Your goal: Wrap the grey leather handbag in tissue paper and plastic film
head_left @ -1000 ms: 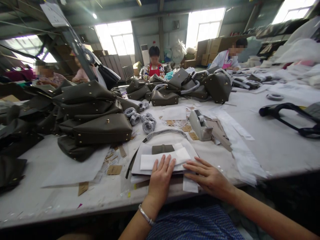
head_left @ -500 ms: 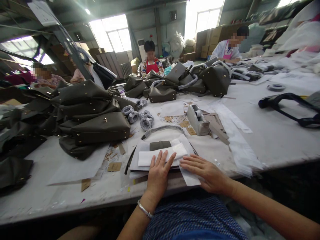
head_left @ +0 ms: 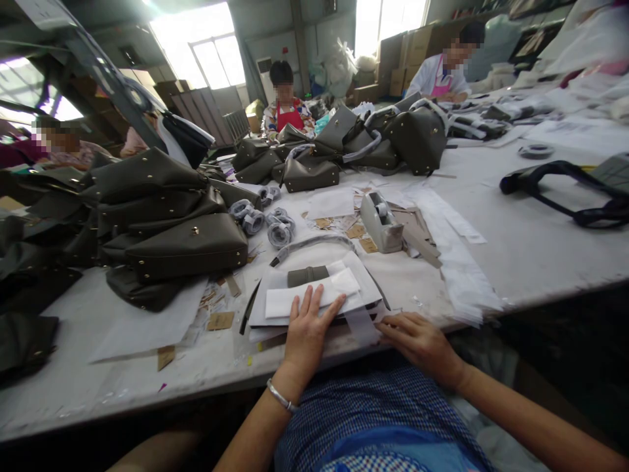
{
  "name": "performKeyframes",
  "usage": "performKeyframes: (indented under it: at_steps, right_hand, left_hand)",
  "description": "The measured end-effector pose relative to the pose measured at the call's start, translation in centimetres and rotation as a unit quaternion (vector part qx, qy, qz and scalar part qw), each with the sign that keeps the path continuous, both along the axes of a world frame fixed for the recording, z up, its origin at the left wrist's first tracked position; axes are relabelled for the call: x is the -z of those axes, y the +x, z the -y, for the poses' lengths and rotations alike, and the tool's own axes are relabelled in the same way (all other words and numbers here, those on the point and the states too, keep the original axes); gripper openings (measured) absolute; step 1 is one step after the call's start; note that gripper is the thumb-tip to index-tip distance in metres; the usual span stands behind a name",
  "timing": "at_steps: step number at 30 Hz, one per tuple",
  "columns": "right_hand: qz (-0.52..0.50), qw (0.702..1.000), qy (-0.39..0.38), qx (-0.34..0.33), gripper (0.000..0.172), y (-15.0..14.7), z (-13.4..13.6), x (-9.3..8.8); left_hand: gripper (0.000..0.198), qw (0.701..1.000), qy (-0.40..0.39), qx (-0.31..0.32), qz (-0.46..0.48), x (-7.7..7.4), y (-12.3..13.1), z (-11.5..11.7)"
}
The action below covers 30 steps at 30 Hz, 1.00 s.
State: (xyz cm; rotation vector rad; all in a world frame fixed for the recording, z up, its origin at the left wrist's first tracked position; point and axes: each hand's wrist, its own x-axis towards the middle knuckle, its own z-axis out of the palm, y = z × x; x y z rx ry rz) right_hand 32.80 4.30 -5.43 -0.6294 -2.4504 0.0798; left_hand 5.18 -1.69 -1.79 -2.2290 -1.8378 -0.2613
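A dark olive handbag [head_left: 249, 308] lies flat in front of me, mostly covered by a white sheet [head_left: 275, 280]. Its plastic-wrapped handle [head_left: 319, 241] arches toward the back. A folded white paper strip [head_left: 285, 304] crosses the sheet, below a grey-olive band [head_left: 307, 276]. My left hand [head_left: 308, 331] rests flat on the strip with fingers spread. At the bag's right front corner, my right hand [head_left: 422, 344] has its fingers together at the strip's hanging end and appears to pinch it; the thumb is hidden.
Stacked olive handbags [head_left: 187, 242] stand at left, with more bags [head_left: 314, 172] behind. Wrapped rolled straps [head_left: 281, 228], a grey tape dispenser [head_left: 383, 223] and white strips [head_left: 447, 262] lie around the bag. A black frame-like object [head_left: 565, 190] sits at right. Co-workers [head_left: 289, 115] sit across the table.
My right hand has moved down and right, from the bag's corner toward the table edge, drawing its fingers in at the strip's end. My left hand stays on the strip. The view has shifted slightly.
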Motion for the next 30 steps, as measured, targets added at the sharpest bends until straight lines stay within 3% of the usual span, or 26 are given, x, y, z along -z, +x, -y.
performKeyframes:
  at_steps: [5, 10, 20, 22, 25, 28, 30]
  right_hand:
    - [0.032, 0.999, -0.029, 0.004, 0.016, -2.0, -0.3, 0.2]
    - [0.054, 0.998, 0.032, -0.017, 0.027, -2.5, -0.2, 0.0]
    - [0.022, 0.997, 0.017, -0.068, 0.023, -1.9, 3.7, -0.7]
    - [0.025, 0.994, -0.006, -0.11, 0.019, -1.7, 3.9, -1.9]
    - [-0.004, 0.986, -0.046, -0.158, 0.014, -1.7, 2.4, -5.1]
    - [-0.073, 0.99, -0.059, -0.103, 0.014, -3.6, -1.6, -8.8]
    - [-0.061, 0.994, -0.062, -0.072, 0.018, -6.3, -5.1, -10.2]
  left_hand:
    - [0.082, 1.0, -0.008, 0.002, -0.002, 0.0, 0.0, 0.1]
    - [0.082, 1.0, -0.002, -0.001, -0.004, 0.0, 0.0, 0.1]
    - [0.081, 1.0, 0.006, 0.0, -0.006, 0.2, -0.1, 0.1]
    - [0.082, 1.0, 0.012, 0.0, -0.01, 0.2, -0.1, 0.1]
    - [0.08, 1.0, 0.024, 0.004, -0.015, 0.3, -0.1, 0.1]
    - [0.075, 0.999, 0.043, 0.005, -0.017, 0.5, 0.0, 0.1]
    - [0.073, 0.998, 0.056, 0.004, -0.019, 0.6, 0.0, 0.0]
